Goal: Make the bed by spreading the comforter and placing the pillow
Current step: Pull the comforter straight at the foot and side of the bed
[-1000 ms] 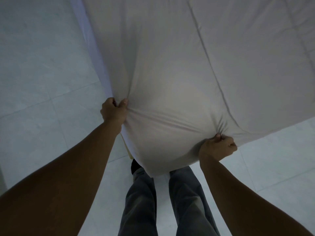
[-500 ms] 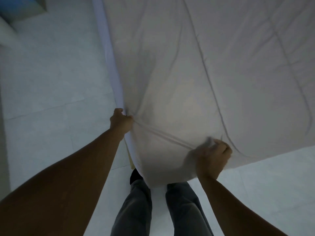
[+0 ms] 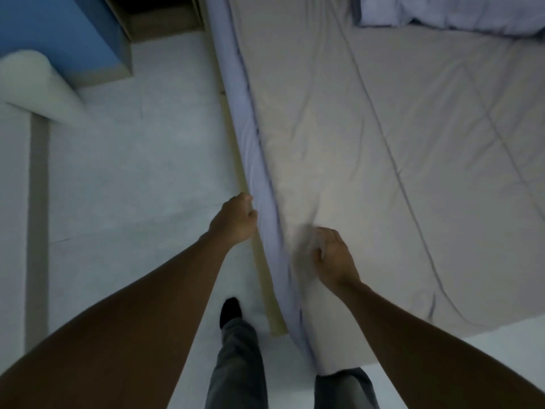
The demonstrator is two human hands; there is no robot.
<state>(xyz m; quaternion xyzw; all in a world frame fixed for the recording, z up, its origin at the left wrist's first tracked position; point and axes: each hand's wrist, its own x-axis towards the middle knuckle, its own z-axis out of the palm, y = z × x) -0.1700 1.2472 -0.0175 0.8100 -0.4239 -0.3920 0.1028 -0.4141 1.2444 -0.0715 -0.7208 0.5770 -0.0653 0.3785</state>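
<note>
The beige quilted comforter (image 3: 383, 149) lies spread over the bed, and its near corner hangs over the foot end by my legs. My right hand (image 3: 334, 256) grips a bunched fold of it near the bed's left edge; the fold is blurred. My left hand (image 3: 236, 219) is beside the mattress with its fingers curled against the lavender sheet (image 3: 250, 137) on the mattress side. Whether it holds any cloth is unclear. A pale lavender pillow (image 3: 448, 13) lies at the head of the bed, top right, partly out of frame.
A light wooden bed frame rail (image 3: 236, 149) runs along the mattress. A blue cabinet (image 3: 59, 28) and a white cylindrical object (image 3: 32, 84) stand at the far left. Pale floor tiles (image 3: 132, 172) fill the left side, where my foot (image 3: 230, 311) is.
The comforter has dropped from raised and taut to lying flat on the bed. My left hand has left its edge for the mattress side. My right hand has moved left, still gripping it.
</note>
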